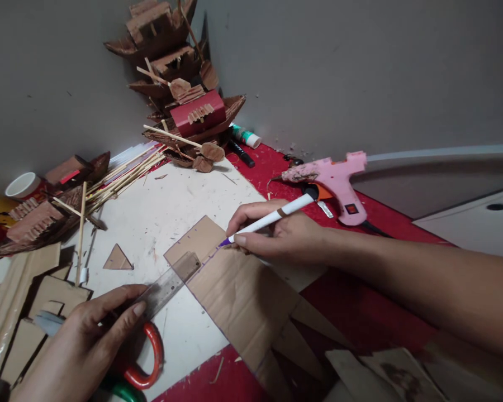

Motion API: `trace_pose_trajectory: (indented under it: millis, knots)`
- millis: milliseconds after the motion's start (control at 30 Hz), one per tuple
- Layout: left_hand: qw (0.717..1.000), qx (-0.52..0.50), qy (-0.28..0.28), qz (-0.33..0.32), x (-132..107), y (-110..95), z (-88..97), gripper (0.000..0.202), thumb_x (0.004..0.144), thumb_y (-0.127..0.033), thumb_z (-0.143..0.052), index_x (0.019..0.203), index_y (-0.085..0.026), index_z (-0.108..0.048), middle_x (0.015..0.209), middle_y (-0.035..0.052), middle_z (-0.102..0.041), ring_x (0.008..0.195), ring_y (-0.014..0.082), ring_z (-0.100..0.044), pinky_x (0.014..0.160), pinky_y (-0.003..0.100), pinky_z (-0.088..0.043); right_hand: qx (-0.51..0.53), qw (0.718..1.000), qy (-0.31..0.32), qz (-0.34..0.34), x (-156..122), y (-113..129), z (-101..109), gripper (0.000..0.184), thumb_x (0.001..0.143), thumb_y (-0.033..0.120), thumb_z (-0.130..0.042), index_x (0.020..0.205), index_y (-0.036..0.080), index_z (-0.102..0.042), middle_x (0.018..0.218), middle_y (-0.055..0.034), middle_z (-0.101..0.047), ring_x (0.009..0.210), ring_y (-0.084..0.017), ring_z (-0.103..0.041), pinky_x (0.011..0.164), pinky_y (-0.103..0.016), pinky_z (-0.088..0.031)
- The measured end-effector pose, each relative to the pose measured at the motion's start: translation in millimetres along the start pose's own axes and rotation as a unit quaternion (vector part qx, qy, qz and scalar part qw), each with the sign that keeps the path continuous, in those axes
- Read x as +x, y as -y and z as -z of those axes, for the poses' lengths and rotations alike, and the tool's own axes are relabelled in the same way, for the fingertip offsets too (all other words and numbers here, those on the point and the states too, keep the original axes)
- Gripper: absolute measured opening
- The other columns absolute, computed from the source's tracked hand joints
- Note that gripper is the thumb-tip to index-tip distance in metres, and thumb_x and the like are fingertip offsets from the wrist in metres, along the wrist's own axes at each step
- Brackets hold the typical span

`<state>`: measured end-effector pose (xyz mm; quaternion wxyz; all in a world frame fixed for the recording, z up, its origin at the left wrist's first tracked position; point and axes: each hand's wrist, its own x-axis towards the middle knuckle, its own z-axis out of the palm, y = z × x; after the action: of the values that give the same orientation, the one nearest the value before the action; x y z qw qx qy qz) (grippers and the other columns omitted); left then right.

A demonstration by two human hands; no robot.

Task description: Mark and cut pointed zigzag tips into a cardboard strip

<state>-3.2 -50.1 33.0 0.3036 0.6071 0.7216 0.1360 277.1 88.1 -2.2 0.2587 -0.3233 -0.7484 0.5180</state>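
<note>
My right hand [272, 231] grips a white marker pen [268, 219] with a purple tip, which meets the cardboard sheet [235, 290] near a line drawn across it. Small purple marks run along that line and the sheet's upper edge. Between thumb and fingers, my left hand [92, 329] holds a clear ruler [167, 287]; its far end overlaps the sheet's left edge. Scissors with red handles [153, 357] lie partly under my left hand. A small cardboard triangle [118, 258] rests on the white board, left of the sheet.
A pink glue gun [339, 187] lies at the right on the red surface [360, 301]. Model boats [197, 114] stand stacked in the back corner, beside thin sticks [126, 176]. Cardboard scraps [58, 293] pile up at the left. A black marker [241, 153] lies near the boats.
</note>
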Motion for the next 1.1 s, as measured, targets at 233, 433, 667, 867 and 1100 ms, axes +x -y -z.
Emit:
trace_pose_trajectory:
  millis: [233,433,667,867,1100]
  knots:
    - [1.000,0.014,-0.009,-0.006,0,3,-0.3,0.027,0.079,-0.050,-0.063,0.097,-0.032,-0.075,0.093,-0.0020,-0.078,0.084,0.0201,-0.073,0.070,0.019,-0.056,-0.006,1.000,0.005,0.018,0,-1,-1,0.013,0.074,0.024,-0.053,0.079,0.016,-0.064,0.067,-0.0005,-0.060,0.053,-0.010,-0.047,0.046,-0.023,-0.031]
    - [1.000,-0.001,-0.010,-0.013,1,3,-2.2,0.027,0.080,-0.048,-0.064,0.098,-0.031,-0.075,0.092,-0.0019,-0.078,0.080,0.0191,-0.073,0.068,0.018,-0.056,-0.003,1.000,0.013,0.012,-1,0,-1,0.012,0.075,0.024,-0.055,0.080,0.017,-0.064,0.065,0.0004,-0.060,0.052,-0.009,-0.046,0.046,-0.023,-0.030]
    - [1.000,-0.010,-0.015,-0.009,0,5,-2.5,0.025,0.080,-0.046,-0.064,0.098,-0.032,-0.075,0.094,-0.0028,-0.078,0.082,0.0190,-0.073,0.069,0.018,-0.055,-0.009,0.999,0.019,0.028,-1,-1,-1,0.010,0.077,0.022,-0.054,0.079,0.017,-0.063,0.069,-0.0002,-0.062,0.056,-0.011,-0.050,0.049,-0.023,-0.035]
    - [1.000,-0.012,-0.007,-0.011,-1,8,-3.1,0.027,0.082,-0.046,-0.062,0.101,-0.031,-0.074,0.095,-0.0010,-0.078,0.083,0.0197,-0.073,0.070,0.019,-0.056,-0.017,0.999,0.012,0.026,-3,4,-3,0.010,0.077,0.020,-0.055,0.079,0.018,-0.065,0.070,-0.0012,-0.063,0.057,-0.011,-0.051,0.050,-0.023,-0.037]
    - [1.000,-0.019,-0.006,-0.013,1,4,-3.8,0.031,0.082,-0.049,-0.061,0.100,-0.028,-0.075,0.091,-0.0009,-0.078,0.081,0.0221,-0.073,0.068,0.024,-0.058,0.002,0.998,0.052,0.037,-8,11,-9,0.012,0.079,0.020,-0.055,0.084,0.017,-0.065,0.074,-0.0021,-0.065,0.060,-0.011,-0.054,0.052,-0.021,-0.040]
